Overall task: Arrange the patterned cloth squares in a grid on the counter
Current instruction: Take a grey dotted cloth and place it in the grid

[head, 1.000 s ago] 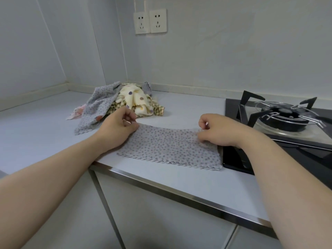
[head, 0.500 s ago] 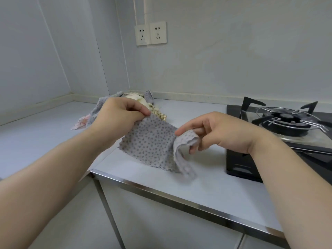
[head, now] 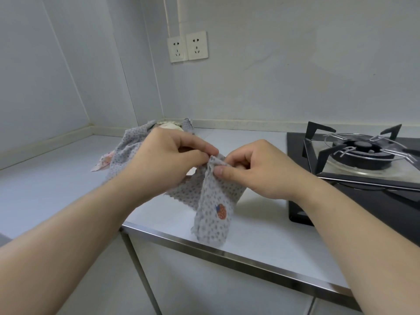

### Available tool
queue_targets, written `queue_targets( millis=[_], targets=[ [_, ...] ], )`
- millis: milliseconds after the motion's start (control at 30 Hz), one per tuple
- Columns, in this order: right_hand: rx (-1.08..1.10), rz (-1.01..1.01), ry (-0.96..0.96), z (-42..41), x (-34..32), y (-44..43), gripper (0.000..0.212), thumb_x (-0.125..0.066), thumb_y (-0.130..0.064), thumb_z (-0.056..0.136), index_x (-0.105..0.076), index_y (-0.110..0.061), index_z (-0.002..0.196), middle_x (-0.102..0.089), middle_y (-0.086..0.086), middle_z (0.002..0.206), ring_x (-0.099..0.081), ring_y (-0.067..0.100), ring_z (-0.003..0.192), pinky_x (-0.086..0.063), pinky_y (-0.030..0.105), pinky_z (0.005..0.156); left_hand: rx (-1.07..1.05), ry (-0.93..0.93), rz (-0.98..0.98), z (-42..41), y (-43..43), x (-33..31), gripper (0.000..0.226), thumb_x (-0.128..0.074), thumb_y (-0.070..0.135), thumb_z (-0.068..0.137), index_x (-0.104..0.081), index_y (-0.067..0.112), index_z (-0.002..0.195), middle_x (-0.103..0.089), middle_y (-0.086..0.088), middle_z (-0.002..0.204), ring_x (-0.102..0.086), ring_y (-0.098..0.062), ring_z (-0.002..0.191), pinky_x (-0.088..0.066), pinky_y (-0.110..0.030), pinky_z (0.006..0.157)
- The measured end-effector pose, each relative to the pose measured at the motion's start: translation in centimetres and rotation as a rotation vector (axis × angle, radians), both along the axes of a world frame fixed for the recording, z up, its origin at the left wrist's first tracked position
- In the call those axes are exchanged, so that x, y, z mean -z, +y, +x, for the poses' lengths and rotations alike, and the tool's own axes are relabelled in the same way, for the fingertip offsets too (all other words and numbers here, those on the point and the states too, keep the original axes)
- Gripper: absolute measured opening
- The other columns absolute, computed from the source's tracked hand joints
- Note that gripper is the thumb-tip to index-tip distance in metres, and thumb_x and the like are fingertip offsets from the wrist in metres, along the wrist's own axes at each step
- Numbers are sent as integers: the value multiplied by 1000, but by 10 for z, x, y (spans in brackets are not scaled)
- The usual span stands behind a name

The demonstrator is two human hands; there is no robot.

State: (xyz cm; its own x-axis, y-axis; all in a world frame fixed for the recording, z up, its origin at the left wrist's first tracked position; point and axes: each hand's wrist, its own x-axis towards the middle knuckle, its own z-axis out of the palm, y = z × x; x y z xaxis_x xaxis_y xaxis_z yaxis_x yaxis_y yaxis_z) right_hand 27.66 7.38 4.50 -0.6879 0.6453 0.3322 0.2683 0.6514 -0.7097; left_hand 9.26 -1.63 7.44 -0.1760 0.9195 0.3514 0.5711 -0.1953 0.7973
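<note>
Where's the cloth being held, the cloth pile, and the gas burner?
held cloth (head: 213,193): head view, hanging part above the strawberry print.
cloth pile (head: 125,153): head view, grey dotted piece on top.
gas burner (head: 363,146): head view, black centre cap.

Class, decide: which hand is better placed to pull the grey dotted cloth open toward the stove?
Right, probably. The right hand pinches the cloth on the stove side; the left hand pinches beside it, nearer the cloth pile.

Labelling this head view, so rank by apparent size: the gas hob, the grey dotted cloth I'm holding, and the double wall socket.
Largest: gas hob, though cut off at the right edge.
Then grey dotted cloth.
Smallest: double wall socket.
</note>
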Motion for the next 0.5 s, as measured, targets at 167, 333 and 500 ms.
queue_targets(
  millis=[167, 333, 500],
  targets=[
    [29, 8, 5, -1, -1, -1, 36, -72, -41, 91, -67, -33, 56, -36, -13, 46, -31, 7, 47, -26, 16, 47, 80, -11, 85, -2, -1, 2, 2, -82, 24, 84, -83, 26, 85, -78, -9, 86, -70, -45, 89, -55, -64, 87],
    [42, 51, 37, -2, -2, -2, 44, -71, -41, 92, -62, -37, 50, -33, -13, 46, -30, 8, 48, -24, 16, 47, 101, -8, 92, -2, 1, 6, 9, -82, 15, 81, -81, 17, 90, -79, 0, 84, -76, -15, 85, -58, -33, 82],
    [36, 54, 65, -1, 0, 0, 32, -70, -45, 91, -75, -20, 72, -36, -13, 49, -32, 7, 51, -26, 18, 50, 23, 38, 99, -3, 3, 7, 5, -80, 17, 85, -81, 20, 88, -78, 5, 83, -75, -12, 84, -61, -37, 83]
  ],
)
